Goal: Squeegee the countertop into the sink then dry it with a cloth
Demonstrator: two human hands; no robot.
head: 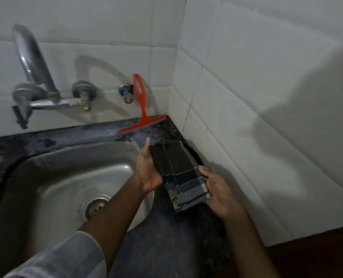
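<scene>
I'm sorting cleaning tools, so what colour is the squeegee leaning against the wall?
Orange-red plastic squeegee with a grey blade edge, seen best in the head view.

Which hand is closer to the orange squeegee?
The left hand. Its raised thumb reaches up just below the squeegee blade leaning in the corner. The right hand is lower and farther right, holding the near end of the folded cloth.

- Dim overall, bluish-grey cast; light from upper left/front.
- Faucet [32, 63] throws a big soft arch shadow rightward on the wall tiles [110, 27].
- Broad soft shadows across the right wall [267, 97].
- Mild sheen on the sink [66, 177] steel, no hard glare.
- Soft/blurry thruout, compression smear; wide-angle bend at edges, tile lines curve.
</scene>
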